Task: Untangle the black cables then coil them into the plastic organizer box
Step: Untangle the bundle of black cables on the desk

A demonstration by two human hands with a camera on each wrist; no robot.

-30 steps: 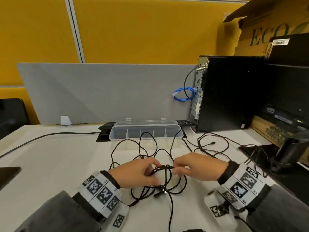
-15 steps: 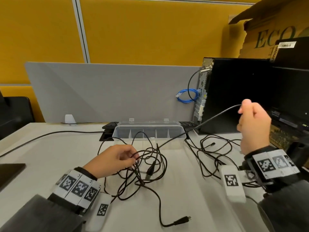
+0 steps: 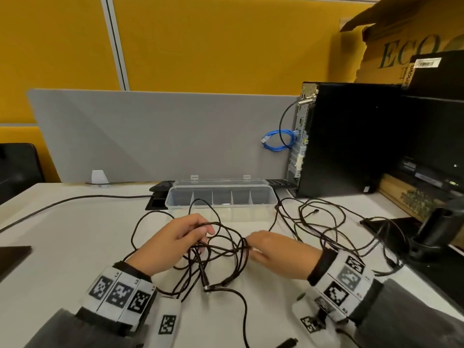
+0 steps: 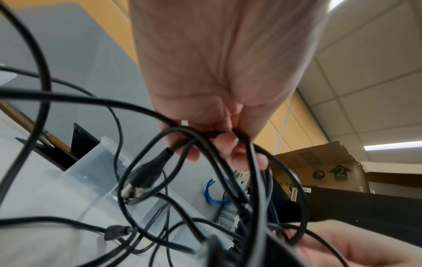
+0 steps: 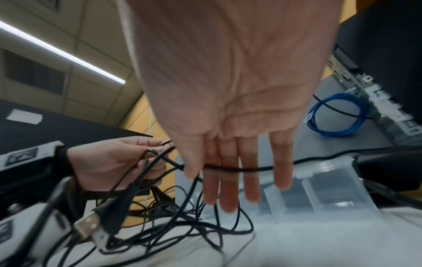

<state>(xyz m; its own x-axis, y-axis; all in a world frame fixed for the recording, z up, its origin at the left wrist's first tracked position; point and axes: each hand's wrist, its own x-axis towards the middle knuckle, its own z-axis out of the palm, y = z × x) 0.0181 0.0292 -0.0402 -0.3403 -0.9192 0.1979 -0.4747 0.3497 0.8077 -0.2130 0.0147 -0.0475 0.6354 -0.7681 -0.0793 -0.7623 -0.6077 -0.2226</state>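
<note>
While the black cables (image 3: 221, 249) lie in a loose tangle of thin, round, rubbery strands on the smooth pale table (image 3: 62, 227), the left hand (image 3: 173, 242) hovers at the knot's left side with its fingers curled and pinching several strands together, its grip clamped on the cables. In the left wrist view a moulded plug with a flat metal USB end (image 4: 134, 191) dangles below those fingertips. The right hand (image 3: 276, 252) reaches into the tangle from the right; in the right wrist view its fingers (image 5: 229, 180) are straight and slightly spread, with one strand crossing them, so its grip is apart and nothing is pinched. More thin loops sprawl to the right across the table, near the black tower computer (image 3: 351, 139). The plastic organizer box (image 3: 221, 199) sits just behind the tangle, long, clear and rectangular with rounded corners and thin dividers making a row of compartments; one cable loop arches in front of its near wall. A coiled blue cable (image 3: 278, 143) hangs at the computer's rear panel, against the grey felt partition (image 3: 150, 134).
</note>
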